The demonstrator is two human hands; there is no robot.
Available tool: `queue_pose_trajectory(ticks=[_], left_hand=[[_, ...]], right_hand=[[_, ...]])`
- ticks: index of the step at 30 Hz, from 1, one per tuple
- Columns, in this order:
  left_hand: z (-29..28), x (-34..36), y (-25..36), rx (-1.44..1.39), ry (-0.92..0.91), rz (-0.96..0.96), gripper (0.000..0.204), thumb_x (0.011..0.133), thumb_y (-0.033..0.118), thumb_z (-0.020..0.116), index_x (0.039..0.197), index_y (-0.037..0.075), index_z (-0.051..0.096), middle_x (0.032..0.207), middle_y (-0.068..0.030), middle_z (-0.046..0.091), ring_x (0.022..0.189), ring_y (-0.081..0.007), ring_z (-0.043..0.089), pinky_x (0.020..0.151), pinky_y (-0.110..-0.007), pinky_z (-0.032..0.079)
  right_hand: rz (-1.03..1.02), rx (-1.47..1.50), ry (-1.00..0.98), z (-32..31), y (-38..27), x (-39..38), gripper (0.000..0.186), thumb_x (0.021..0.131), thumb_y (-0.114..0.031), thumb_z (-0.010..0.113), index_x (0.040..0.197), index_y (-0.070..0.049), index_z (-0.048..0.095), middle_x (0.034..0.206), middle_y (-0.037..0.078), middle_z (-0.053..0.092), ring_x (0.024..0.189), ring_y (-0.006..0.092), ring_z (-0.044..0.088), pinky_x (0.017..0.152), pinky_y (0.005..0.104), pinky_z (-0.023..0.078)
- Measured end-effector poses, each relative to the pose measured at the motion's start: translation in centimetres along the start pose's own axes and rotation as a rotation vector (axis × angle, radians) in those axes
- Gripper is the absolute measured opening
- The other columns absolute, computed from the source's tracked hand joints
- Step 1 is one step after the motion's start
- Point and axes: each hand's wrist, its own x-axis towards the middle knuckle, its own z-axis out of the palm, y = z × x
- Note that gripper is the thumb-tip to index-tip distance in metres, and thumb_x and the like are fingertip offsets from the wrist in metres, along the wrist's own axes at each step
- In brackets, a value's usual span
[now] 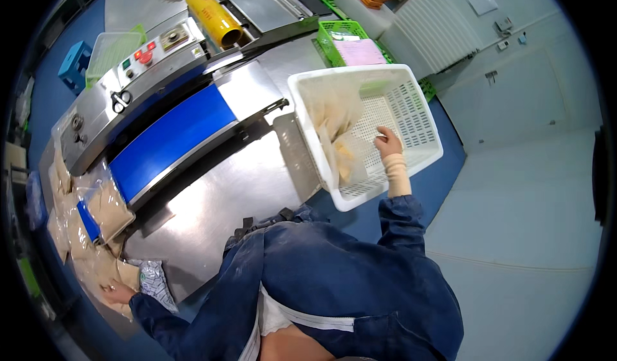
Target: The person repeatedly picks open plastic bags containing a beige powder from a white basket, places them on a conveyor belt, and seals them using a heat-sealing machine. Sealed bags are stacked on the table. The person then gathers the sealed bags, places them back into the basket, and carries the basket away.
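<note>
At the lower left, my left hand (119,291) has its fingers closed on a clear plastic bag with beige contents (89,253), part of a pile at the table's end. A silver-grey patterned packet (156,284) lies right beside that hand. My right hand (388,144), with a cream cuff at the wrist, hangs over a white slotted plastic basket (421,126). Its fingers are curled, and I see nothing in them. Clear bags with a beige filling (334,114) lean along the basket's left side, apart from the hand.
A machine with a blue conveyor belt (177,139) and control panel (146,58) runs across the steel table (205,191). Scissors (120,101) rest on its housing. Behind are a yellow film roll (215,17) and green basket (340,32). A blue stool (75,65) stands left.
</note>
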Motion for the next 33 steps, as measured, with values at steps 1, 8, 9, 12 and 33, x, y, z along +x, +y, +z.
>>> queue_pose_trajectory(ticks=[1,8,9,12,33], left_hand=[[0.4,0.1,6.5,-0.252,-0.090,-0.089,0.042,0.082,0.010,0.057,0.117,-0.006,0.043,0.105,-0.0211,0.053,0.093,-0.0283,0.054,0.080,-0.035,0.045],[3.2,-4.6,27.9,-0.799,-0.600,0.023,0.039,0.088,0.010,0.048,0.124,0.001,0.037,0.103,-0.0150,0.054,0.095,-0.0185,0.052,0.081,-0.026,0.043],[3.6,-5.6,30.1,-0.833,-0.666,0.045,0.038,0.088,0.010,0.048,0.124,0.002,0.037,0.105,-0.0142,0.053,0.095,-0.0182,0.052,0.082,-0.026,0.043],[4.3,-10.3,38.0,-0.947,-0.791,0.163,0.037,0.088,0.008,0.048,0.123,0.004,0.038,0.115,-0.0109,0.047,0.097,-0.0177,0.052,0.081,-0.026,0.043],[1.0,-26.7,56.0,-1.042,-1.310,0.494,0.034,0.081,-0.003,0.047,0.114,0.005,0.046,0.119,-0.0104,0.041,0.097,-0.0193,0.052,0.080,-0.028,0.043]], right_hand=[[0.001,0.041,-0.024,0.7,0.9,-0.2,0.040,0.073,-0.012,0.058,0.112,-0.004,0.053,0.110,0.014,0.055,0.090,0.0229,0.058,0.080,0.0332,0.047],[-0.065,-0.026,-0.119,6.5,0.6,4.1,0.079,0.064,-0.033,0.068,0.127,-0.001,0.033,0.125,0.021,0.039,0.111,0.0349,0.043,0.094,0.0406,0.036],[-0.115,-0.091,-0.113,7.0,0.2,4.7,0.078,0.066,-0.035,0.066,0.127,-0.001,0.032,0.125,0.021,0.039,0.112,0.0357,0.042,0.095,0.0412,0.035],[-0.076,-0.213,-0.118,8.3,0.3,6.4,0.070,0.072,-0.034,0.059,0.128,-0.003,0.031,0.122,0.022,0.041,0.110,0.0378,0.043,0.094,0.0412,0.035],[-0.039,0.052,-0.170,3.8,-0.1,7.5,0.045,0.070,-0.008,0.051,0.115,-0.005,0.045,0.113,0.017,0.045,0.104,0.0324,0.047,0.089,0.0360,0.040]])
